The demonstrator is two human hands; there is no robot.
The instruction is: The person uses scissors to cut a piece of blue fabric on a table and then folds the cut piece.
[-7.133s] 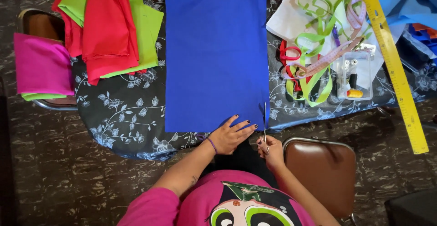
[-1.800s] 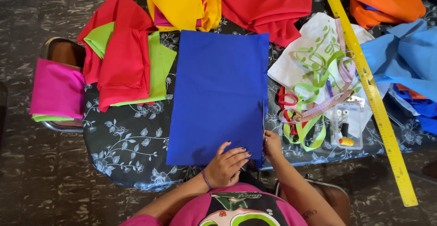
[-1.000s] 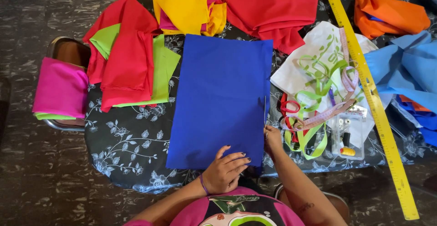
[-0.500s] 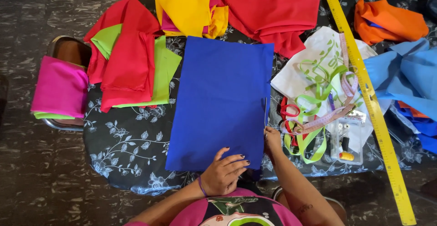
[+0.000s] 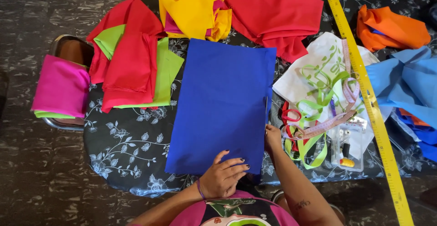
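**A:** What are the hands doing?

**B:** The left hand (image 5: 223, 177) lies flat on the near edge of the blue cloth (image 5: 223, 105). Its fingers are spread out and it grips nothing. The right hand (image 5: 273, 138) is at the right edge of the same cloth. It is closed around a pair of scissors (image 5: 266, 110), I think. Only a thin shiny blade shows, pointing away from the hand along the edge.

**A:** Where is the blue cloth?

**B:** It lies flat on the worktop (image 5: 132, 148), which has a dark cover with pale flowers. The cloth starts under the left hand and runs far away from both hands.

**A:** What is beside the hands?

**B:** Just right of the right hand there are green and red ribbons (image 5: 309, 139) and a pink measuring tape (image 5: 327, 123). They lie on a white bag (image 5: 318, 64). A small clear box (image 5: 347, 146) sits near them. Farther right is a long yellow ruler (image 5: 371, 107), and past that is light blue cloth (image 5: 405, 82).

**A:** And on the other side?

**B:** Far left of the left hand is red cloth (image 5: 129, 66) on top of green cloth (image 5: 166, 73). A pink cloth (image 5: 61, 87) rests on a chair (image 5: 68, 50), off the worktop. Far ahead of the hands are yellow cloth (image 5: 193, 12), more red cloth (image 5: 275, 14) and orange cloth (image 5: 391, 28).
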